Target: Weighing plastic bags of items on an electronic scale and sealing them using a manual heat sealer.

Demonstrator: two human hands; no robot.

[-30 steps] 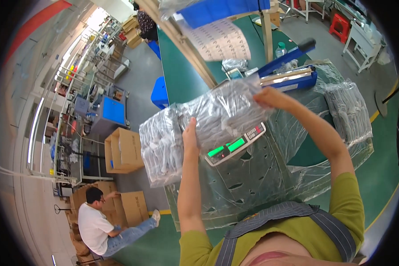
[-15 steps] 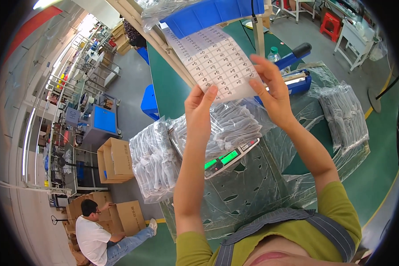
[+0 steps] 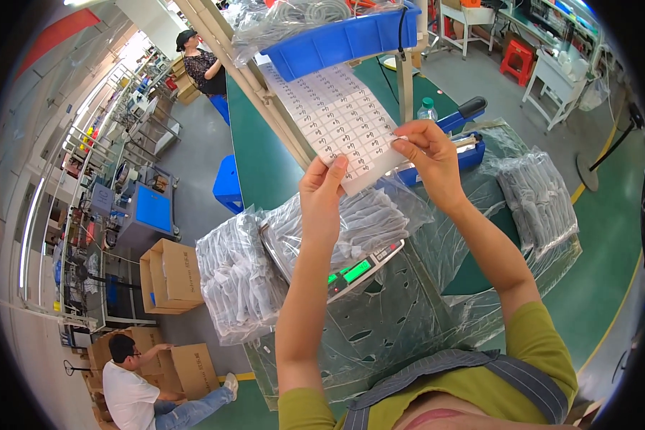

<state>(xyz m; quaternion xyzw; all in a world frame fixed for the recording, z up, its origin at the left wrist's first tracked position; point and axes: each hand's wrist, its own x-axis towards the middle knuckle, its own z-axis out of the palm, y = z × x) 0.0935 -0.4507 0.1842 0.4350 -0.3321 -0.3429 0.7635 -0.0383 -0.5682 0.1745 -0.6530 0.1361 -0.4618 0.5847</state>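
Closing in over the last half second, our right hand (image 3: 437, 166) has gone from loosely spread beside the label sheet (image 3: 340, 118) to a pinch, thumb and forefinger meeting at its right edge, while our left hand (image 3: 321, 195) stays clamped on the near left corner. Stretched above the green worktop (image 3: 254, 154), the sheet slopes away from us, its far end cut from view by a blue bin (image 3: 344, 44). Nearer us, a clear bag of greyish packets (image 3: 371, 223) rests on a scale (image 3: 357, 270) with a lit green display. Whether a single label has come loose under the right fingertips, we cannot tell.

Lifting a label cleanly would, we judge, call for a steady left grip to keep the sheet taut, a slight bend in the backing to raise one edge, and a slow, low pull with little finger contact on the adhesive.

Rows of small boxed cells cover the sheet, each bearing a similar dark mark too fine for us to read; its near right strip appears unmarked. Dark lettering also runs down an open brown carton (image 3: 183, 276) at left.
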